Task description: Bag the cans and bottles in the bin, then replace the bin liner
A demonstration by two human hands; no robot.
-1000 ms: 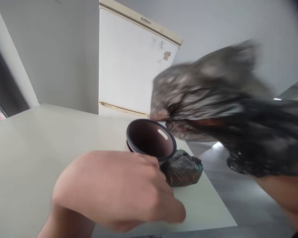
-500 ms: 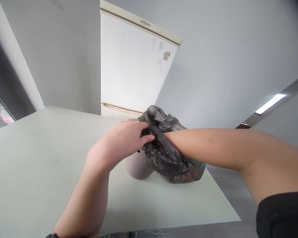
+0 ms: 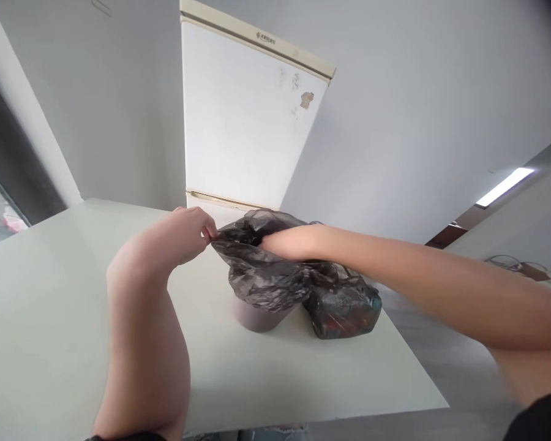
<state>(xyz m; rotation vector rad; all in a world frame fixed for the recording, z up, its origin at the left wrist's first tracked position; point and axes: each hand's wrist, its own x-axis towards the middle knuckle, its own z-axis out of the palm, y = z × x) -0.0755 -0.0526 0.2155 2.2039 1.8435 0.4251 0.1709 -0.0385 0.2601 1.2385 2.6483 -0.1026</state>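
A thin black plastic bag (image 3: 269, 282) drapes over a pinkish-grey container (image 3: 259, 320) on the table. My left hand (image 3: 193, 229) pinches the bag's left edge and pulls it out to the side. My right hand (image 3: 289, 242) reaches into the bag's mouth from the right, its fingertips hidden among the dark folds. To the right of the container, a bulging part of black plastic (image 3: 346, 309) rests on the table, with reddish and teal colours showing through. Whether it is one bag with the draped part, I cannot tell.
The pale green table (image 3: 73, 318) ends in a slanting edge on the right, with grey floor (image 3: 422, 343) beyond. A white fridge (image 3: 252, 116) stands behind the table against the wall. Cables (image 3: 514, 263) show at far right.
My left hand has moved left, stretching the bag's edge outward. My right hand has drawn partly out of the folds, and the bag's mouth is spread wider over the container.
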